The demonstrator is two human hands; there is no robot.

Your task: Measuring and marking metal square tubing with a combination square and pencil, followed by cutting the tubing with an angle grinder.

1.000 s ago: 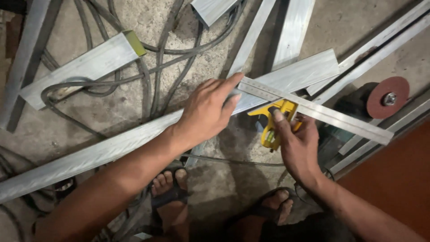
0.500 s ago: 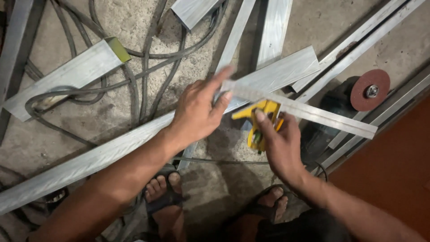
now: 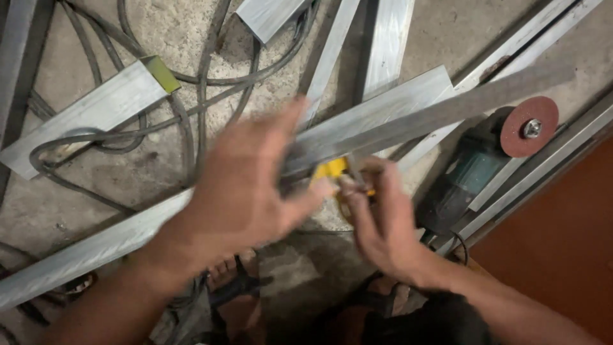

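Right hand (image 3: 383, 223) pinches a yellow tool (image 3: 332, 171); left hand (image 3: 246, 185) spread, blurred.

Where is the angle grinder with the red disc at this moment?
The angle grinder lies on the floor at the right of the head view, just right of the right hand, between long metal bars.

Rough grey concrete floor (image 3: 159, 38), speckled, dusty. Long flat silver aluminium profile (image 3: 96, 246) lying diagonally from lower left toward centre. Short silver aluminium offcut with yellow-green end (image 3: 96, 108) at upper left, resting partly on tangle of grey rubber cables (image 3: 198, 83). More silver aluminium strips (image 3: 389, 38) fanned along top edge. Thin grey metal rails (image 3: 543, 160) running diagonally at right. Teal-bodied angle grinder with red abrasive disc (image 3: 485, 160) lying among rails. Two sandalled feet (image 3: 236, 294) planted at bottom.
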